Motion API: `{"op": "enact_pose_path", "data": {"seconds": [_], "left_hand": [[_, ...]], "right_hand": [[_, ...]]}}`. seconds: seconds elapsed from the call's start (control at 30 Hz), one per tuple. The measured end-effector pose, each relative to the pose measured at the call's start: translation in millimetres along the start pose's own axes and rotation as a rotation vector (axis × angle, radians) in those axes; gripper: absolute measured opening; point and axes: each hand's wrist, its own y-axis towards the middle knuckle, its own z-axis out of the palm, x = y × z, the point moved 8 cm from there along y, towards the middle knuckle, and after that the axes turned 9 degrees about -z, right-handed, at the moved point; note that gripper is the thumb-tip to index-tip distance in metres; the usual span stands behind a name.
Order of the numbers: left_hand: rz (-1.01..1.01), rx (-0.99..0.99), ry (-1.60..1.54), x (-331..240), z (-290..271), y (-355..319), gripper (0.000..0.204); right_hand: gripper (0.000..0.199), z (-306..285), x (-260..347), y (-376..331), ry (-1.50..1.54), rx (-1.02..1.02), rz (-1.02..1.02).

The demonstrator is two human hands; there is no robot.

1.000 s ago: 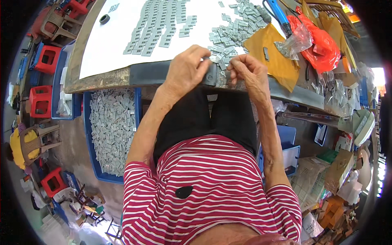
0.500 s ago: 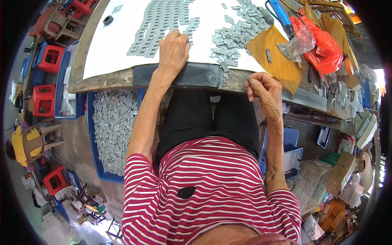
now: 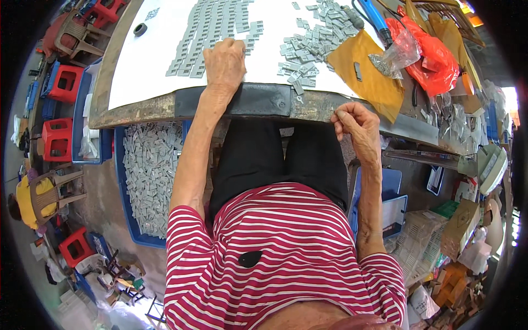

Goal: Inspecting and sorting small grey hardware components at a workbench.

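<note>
Resting knuckles-up on the white sheet [image 3: 148, 60], the left hand [image 3: 224, 61] lies with fingers curled over the near end of the ordered rows of small grey parts [image 3: 212, 27]; whether it grips one cannot be told. The right hand [image 3: 355, 122], at the table's metal edge [image 3: 258, 102], pinches thumb and fingertips together on something tiny, just below the loose pile of grey parts [image 3: 308, 41].

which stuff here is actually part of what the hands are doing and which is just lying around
In use:
- left hand on the neat rows of grey pieces
- right hand pinching something small at the table edge
- loose heap of grey pieces
- white sheet

Lying about:
- orange bag
- blue-handled tool
- red stools
- blue bin of grey pieces
</note>
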Motion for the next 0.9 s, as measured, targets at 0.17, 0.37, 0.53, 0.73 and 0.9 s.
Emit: {"op": "enact_pose_path", "data": {"seconds": [0.17,0.37,0.53,0.73,0.9], "left_hand": [[0.048,-0.007,-0.125,-17,-9,-5,0.006],[0.144,0.168,-0.417,-57,-3,-14,0.014],[0.079,0.284,-0.353,-64,7,-17,0.017],[-0.071,0.374,-0.418,-53,11,-14,0.023],[-0.136,0.373,-0.529,-53,11,-17,0.02]], "right_hand": [[0.011,-6,-3,-2,-0.003,-0.02,0.006],[0.011,-8,-4,-2,-0.024,-0.024,0.016],[0.013,-9,3,-2,-0.079,0.012,0.02],[0.013,-19,23,10,-0.118,-0.028,-0.02],[0.015,-57,40,53,-0.475,-0.091,-0.184]]}}
